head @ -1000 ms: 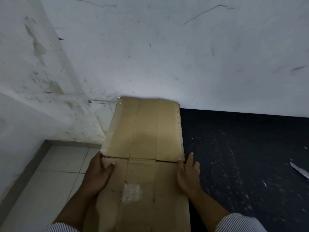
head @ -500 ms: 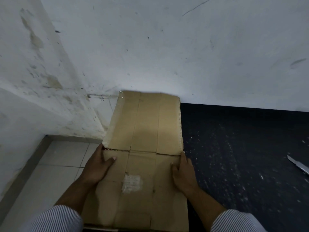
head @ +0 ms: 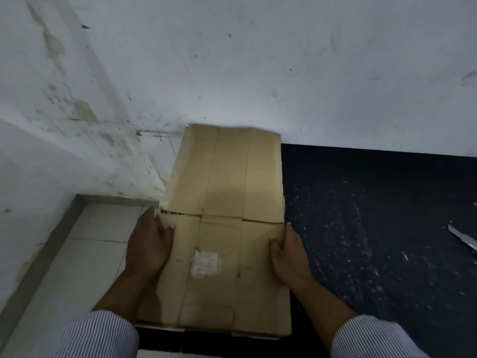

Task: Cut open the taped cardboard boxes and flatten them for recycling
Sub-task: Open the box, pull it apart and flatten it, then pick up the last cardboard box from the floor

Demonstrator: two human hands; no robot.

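A flattened brown cardboard box (head: pixel 227 182) stands in front of me, its far half leaning up against the white wall. A torn white label remnant (head: pixel 205 262) marks its near half. My left hand (head: pixel 148 244) holds the box's left edge, thumb on the top face just below the fold line. My right hand (head: pixel 290 254) holds the right edge the same way, thumb laid on the cardboard. A knife blade (head: pixel 463 237) lies on the dark mat at the far right, away from both hands.
The white scuffed wall (head: pixel 258 60) rises right behind the box, with a corner at the left. Pale floor tiles (head: pixel 85 254) lie to the left, a dark speckled mat (head: pixel 374 228) to the right.
The view has tilted down a little, showing more of the box's near end. My right hand has slid slightly inward on the right edge, its thumb now over the cardboard.
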